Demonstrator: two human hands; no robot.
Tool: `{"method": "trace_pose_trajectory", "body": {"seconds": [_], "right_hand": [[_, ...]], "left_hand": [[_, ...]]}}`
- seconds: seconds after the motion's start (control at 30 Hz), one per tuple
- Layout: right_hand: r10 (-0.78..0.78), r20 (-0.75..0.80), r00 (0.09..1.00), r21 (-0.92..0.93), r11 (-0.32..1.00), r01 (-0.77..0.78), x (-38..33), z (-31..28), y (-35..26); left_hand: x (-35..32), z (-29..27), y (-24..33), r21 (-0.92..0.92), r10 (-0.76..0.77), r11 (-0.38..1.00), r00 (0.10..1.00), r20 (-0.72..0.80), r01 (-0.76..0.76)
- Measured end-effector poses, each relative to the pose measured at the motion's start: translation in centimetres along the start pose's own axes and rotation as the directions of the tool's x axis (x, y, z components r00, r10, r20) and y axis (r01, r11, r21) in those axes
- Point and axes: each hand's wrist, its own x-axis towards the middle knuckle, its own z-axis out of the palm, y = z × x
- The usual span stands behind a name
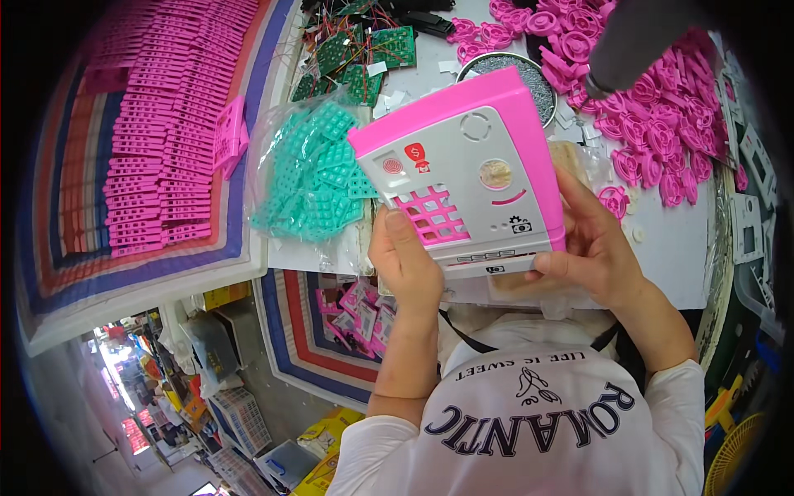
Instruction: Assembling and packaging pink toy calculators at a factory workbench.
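A pink and white toy money-box panel (475, 194) is held up between my two hands, tilted, with its printed white face showing. It has a grid of keypad holes and a round opening. My left hand (405, 260) grips its lower left corner, thumb on the front near the grid. My right hand (600, 248) holds the lower right side, with the thumb at the bottom edge and fingers partly hidden behind. Just left of the panel, teal rubber keypads (327, 169) lie in a clear plastic bag.
Stacked pink panels (169, 140) fill a striped-lined tray at left. Green circuit boards (393, 47) with wires lie at the back beside a round tin of screws (517, 73). Pink plastic parts (662, 132) pile up at right, under a dark hanging cylinder (633, 41).
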Motion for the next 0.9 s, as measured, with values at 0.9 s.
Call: {"method": "trace_pose_trajectory", "body": {"seconds": [0.9], "right_hand": [[-0.221,-0.133,0.966,-0.345,0.924,0.164,1.5,-2.2,-2.9]], "left_hand": [[4.2,0.6,2.1,-0.161,0.021,0.986,0.925,0.379,0.044]]}}
